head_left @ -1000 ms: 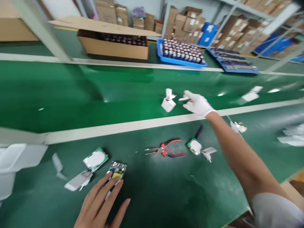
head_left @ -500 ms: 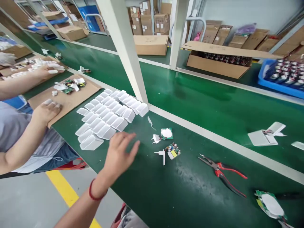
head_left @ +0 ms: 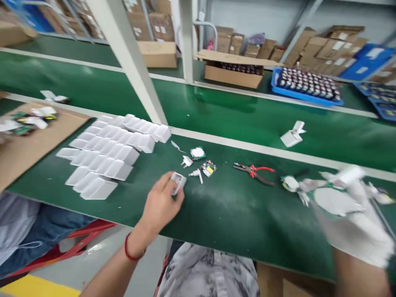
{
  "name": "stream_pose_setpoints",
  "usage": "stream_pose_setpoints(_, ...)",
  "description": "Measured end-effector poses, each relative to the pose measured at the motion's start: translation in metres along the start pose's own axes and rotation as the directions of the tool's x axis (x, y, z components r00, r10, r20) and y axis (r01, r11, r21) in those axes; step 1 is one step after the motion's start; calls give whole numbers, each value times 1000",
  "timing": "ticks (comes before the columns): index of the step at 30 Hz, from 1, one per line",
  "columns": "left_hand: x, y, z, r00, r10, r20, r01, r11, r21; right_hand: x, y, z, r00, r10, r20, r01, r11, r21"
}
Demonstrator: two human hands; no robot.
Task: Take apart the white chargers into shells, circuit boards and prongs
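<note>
My left hand [head_left: 161,202], bare with a red wrist cord, is closed around a small white plastic casing [head_left: 178,182] whose hollow side faces up. Rows of similar white casings [head_left: 105,150] stand to its left. Just beyond it lie two small circuit boards [head_left: 209,168], each with a white plug piece [head_left: 187,161] beside it. At the right, my white-gloved right hand [head_left: 365,227], smeared by motion, holds a circuit board [head_left: 335,201] with a round white pad. Another padded board [head_left: 291,184] lies near that hand's fingers.
Red-handled pliers [head_left: 254,170] lie mid-table. A casing with a plug piece [head_left: 292,136] sits on the green belt [head_left: 229,111] beyond the pale rail. A white post [head_left: 133,66] rises behind the casings. Brown cardboard [head_left: 62,132] with boards lies left, beside another person's leg [head_left: 52,231].
The view has swung right. My left hand, empty before, now grips a white casing and has left the rows. My right hand with a circuit board has come into view.
</note>
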State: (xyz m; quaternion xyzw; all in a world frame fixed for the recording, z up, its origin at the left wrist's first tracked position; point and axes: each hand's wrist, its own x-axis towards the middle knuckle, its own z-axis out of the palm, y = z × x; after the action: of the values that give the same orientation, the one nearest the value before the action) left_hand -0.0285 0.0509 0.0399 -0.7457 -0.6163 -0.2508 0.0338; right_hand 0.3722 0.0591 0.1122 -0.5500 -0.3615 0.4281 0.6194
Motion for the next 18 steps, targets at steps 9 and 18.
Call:
stream_pose_setpoints(9,-37,122,37,926,156,343,-66,964,-259,-93,57,36,982,120,148,-143,977,160)
stream_pose_setpoints(18,-20,100,37,841,326,433,77,719,-691,-121,70,47,967,20,254,-38,997,64)
